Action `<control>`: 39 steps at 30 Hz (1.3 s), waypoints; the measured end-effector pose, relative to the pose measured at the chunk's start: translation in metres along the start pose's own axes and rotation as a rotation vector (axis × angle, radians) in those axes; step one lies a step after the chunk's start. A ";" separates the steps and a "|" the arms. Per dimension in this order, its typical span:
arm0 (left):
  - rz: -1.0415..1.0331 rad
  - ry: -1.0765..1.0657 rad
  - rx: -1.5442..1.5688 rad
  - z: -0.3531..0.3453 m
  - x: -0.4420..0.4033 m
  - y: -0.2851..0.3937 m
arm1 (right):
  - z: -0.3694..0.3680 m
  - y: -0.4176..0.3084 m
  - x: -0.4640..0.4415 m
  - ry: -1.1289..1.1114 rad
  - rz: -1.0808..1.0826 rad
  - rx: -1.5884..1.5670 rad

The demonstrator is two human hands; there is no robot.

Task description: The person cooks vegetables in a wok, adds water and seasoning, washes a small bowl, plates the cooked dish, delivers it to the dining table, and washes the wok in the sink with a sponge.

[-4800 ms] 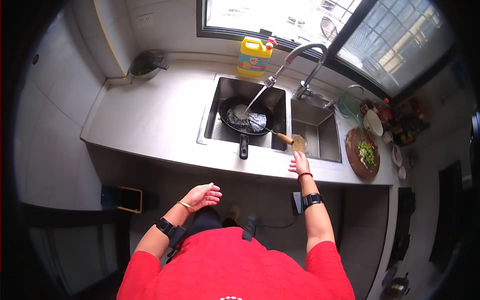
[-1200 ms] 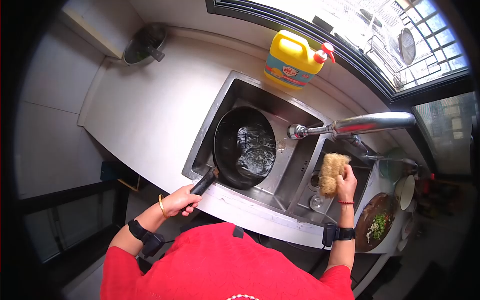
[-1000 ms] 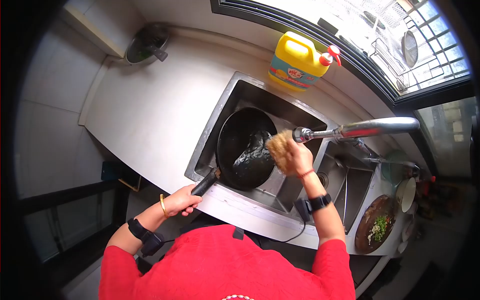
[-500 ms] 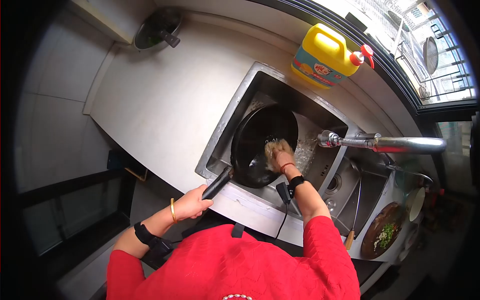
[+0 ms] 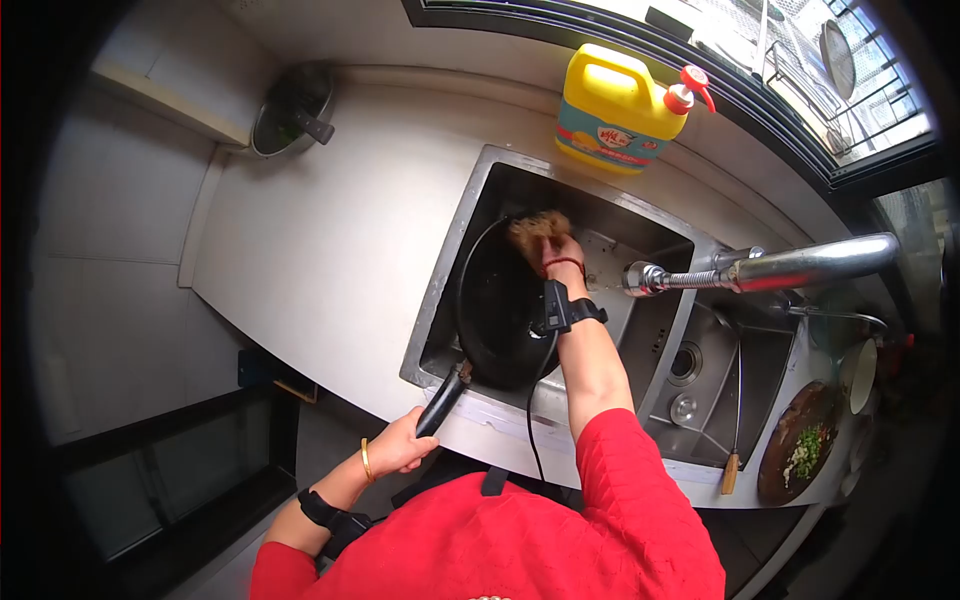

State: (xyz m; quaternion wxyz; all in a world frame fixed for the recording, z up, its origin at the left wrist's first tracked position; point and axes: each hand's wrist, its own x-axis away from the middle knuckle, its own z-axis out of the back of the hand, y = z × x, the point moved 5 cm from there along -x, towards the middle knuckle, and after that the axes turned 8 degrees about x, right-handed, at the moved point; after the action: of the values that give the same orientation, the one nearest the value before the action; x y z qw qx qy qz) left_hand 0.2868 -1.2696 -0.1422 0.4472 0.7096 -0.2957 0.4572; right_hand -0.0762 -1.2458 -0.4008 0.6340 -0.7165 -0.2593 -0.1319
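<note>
A black frying pan (image 5: 495, 310) lies tilted in the left basin of the steel sink (image 5: 425, 300). My left hand (image 5: 402, 440) is closed around its black handle, which sticks out over the sink's front edge. At the pan's far rim, my right hand (image 5: 563, 255) grips a tan, fibrous scrubber (image 5: 540, 230); the fingers are partly covered by it. The pan's inside looks wet, with a bright reflection near my right wrist. Just right of my right hand, the faucet head (image 5: 643, 279) hangs over the basin.
A yellow detergent jug (image 5: 618, 110) with a red pump stands behind the sink. The right basin holds a drain strainer (image 5: 683, 408) and a long wooden-handled utensil (image 5: 731, 470). Chopped greens lie on a round board (image 5: 780, 455) at right. A lidded pot (image 5: 290, 110) sits back left.
My right hand has moved the scrubber from the pan's middle right up to its far rim. My left hand keeps its hold on the handle. The camera view has shifted slightly.
</note>
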 end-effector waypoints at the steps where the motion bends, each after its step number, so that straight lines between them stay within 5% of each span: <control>1: -0.012 -0.008 0.007 0.000 -0.001 0.000 | 0.011 0.017 0.001 0.214 -0.403 -0.646; 6: 0.008 -0.053 -0.034 0.003 -0.007 0.002 | 0.001 0.006 0.035 0.272 -0.438 -0.661; 8: 0.005 -0.018 -0.101 0.003 -0.008 0.007 | -0.046 -0.020 0.055 -0.125 -0.213 -0.317; 10: 0.020 -0.020 -0.109 0.003 -0.009 0.008 | -0.085 -0.011 0.091 -0.514 0.047 0.423; 12: 0.020 -0.037 -0.059 0.004 -0.009 0.011 | -0.077 -0.009 0.157 -0.716 0.678 0.951; 13: 0.025 -0.043 -0.031 0.003 -0.008 0.009 | -0.064 0.000 0.177 -0.880 0.691 1.177; 15: 0.035 -0.052 0.029 0.001 -0.007 0.006 | -0.036 -0.001 0.200 -0.873 1.113 1.201; 17: 0.020 -0.042 0.003 -0.001 -0.006 0.007 | -0.043 0.001 0.184 -0.767 1.178 1.179; 20: 0.018 0.002 0.038 -0.002 -0.003 0.008 | -0.040 0.002 0.082 -0.488 0.622 1.558; 24: 0.039 -0.048 0.136 0.005 -0.004 0.003 | 0.039 0.023 0.084 -0.809 0.393 1.724; 28: 0.102 -0.074 0.172 0.004 -0.006 0.007 | -0.001 0.033 0.163 -1.010 0.487 1.385; 32: 0.006 0.031 0.009 0.009 -0.011 0.001 | -0.047 0.003 0.112 -0.742 0.707 1.314; 34: -0.010 0.062 -0.015 0.009 -0.008 0.005 | -0.001 0.009 0.062 -0.533 0.413 1.406; 36: -0.025 0.051 -0.033 0.013 -0.013 0.003 | 0.050 0.022 0.066 -0.670 0.329 1.686; 37: -0.019 0.031 -0.040 0.010 -0.015 -0.001 | 0.079 0.111 0.046 -0.718 0.549 1.427; 38: -0.008 0.013 0.005 0.009 -0.017 -0.002 | 0.054 0.039 0.111 -0.842 0.449 1.674; 39: 0.005 -0.006 0.043 0.008 -0.017 0.000 | 0.038 0.028 0.140 -0.903 0.301 1.556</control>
State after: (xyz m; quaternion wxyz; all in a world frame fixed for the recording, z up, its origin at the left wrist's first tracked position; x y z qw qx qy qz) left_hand 0.2832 -1.2768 -0.1598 0.4300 0.7195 -0.2889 0.4625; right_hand 0.0501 -1.1819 -0.3580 0.7872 -0.0963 -0.4024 0.4572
